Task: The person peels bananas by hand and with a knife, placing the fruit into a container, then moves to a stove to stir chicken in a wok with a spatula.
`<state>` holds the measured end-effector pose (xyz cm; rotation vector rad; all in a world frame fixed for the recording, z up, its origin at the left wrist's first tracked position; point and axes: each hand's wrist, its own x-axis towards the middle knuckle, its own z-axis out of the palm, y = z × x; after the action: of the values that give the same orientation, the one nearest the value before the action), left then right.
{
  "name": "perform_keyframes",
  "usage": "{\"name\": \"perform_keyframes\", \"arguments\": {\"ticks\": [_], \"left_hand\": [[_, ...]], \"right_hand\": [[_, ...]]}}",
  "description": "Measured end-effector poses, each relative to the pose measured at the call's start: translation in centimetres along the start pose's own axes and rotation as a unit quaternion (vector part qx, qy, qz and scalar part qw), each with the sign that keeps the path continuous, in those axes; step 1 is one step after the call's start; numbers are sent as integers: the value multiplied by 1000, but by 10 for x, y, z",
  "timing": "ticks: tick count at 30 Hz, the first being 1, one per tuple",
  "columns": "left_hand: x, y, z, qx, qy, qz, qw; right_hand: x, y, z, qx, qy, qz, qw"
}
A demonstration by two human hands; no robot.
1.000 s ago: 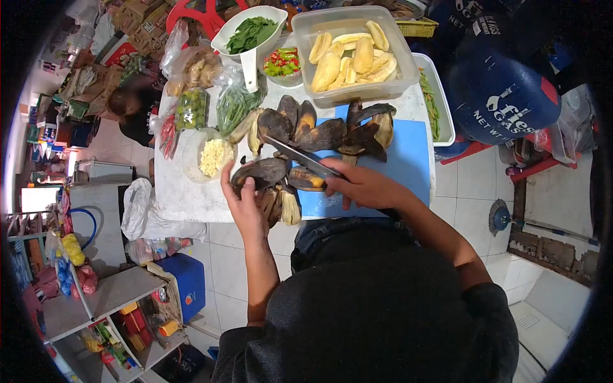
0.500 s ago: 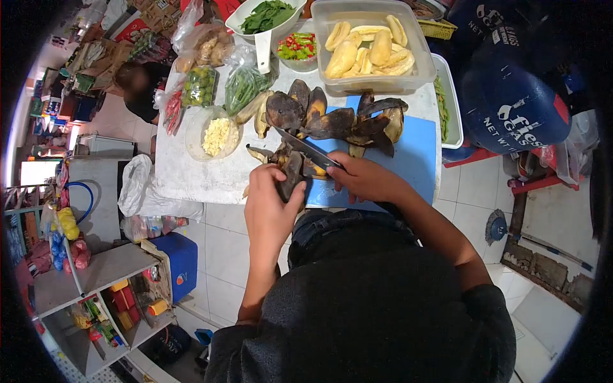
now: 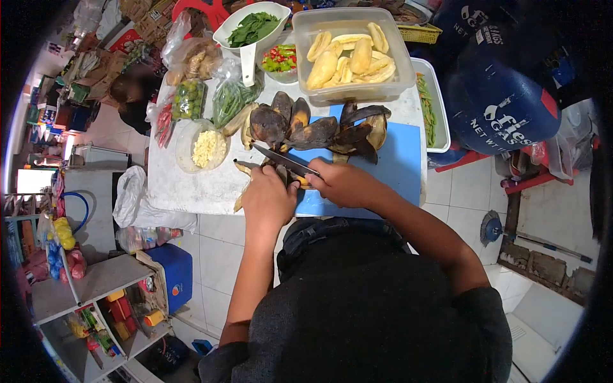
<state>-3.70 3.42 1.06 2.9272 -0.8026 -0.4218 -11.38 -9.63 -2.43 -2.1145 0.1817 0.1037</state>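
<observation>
One knife (image 3: 287, 161), as I watch remotely, sits gripped in the right hand (image 3: 343, 184) near the surface's (image 3: 191, 193) near edge; the left hand (image 3: 267, 196) curls over dark-skinned fruit (image 3: 281, 171) (partly hidden, so I cannot tell its grip), probably steadying it beside the blade.

I am watching remotely as the right hand (image 3: 338, 182) is gripping a knife (image 3: 287, 161) that is slanting just beyond the left hand (image 3: 269, 196), which is curling around a dark plantain (image 3: 281, 171), mostly hidden. Blackened plantains (image 3: 314, 134) are lying behind the knife; peeled plantains (image 3: 323, 69) are resting in a plastic tub (image 3: 357, 95) beside chopped chillies (image 3: 280, 59)
</observation>
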Motion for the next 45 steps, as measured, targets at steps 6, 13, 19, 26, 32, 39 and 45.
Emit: {"name": "perform_keyframes", "arguments": {"ticks": [6,13,19,26,32,39,45], "left_hand": [[2,-10,2,-10,17,6,1000],[-10,-13,13,-22,116,74,990],[-7,-22,16,-69,119,82,987],[-10,-19,19,-53,146,108,982],[-3,-34,20,-139,136,101,976],[-5,-45,22,-243,119,108,957],[-20,-42,24,-303,227,142,915]], "right_hand": [[-1,-17,-9,-39,-56,28,997],[24,-21,13,-74,-31,-8,997],[23,-23,25,-90,5,-26,996],[18,-19,37,-114,53,-68,990],[7,-16,42,-45,45,51,997],[-6,-21,34,-29,-51,137,989],[-9,-24,29,-17,-23,110,994]]}}
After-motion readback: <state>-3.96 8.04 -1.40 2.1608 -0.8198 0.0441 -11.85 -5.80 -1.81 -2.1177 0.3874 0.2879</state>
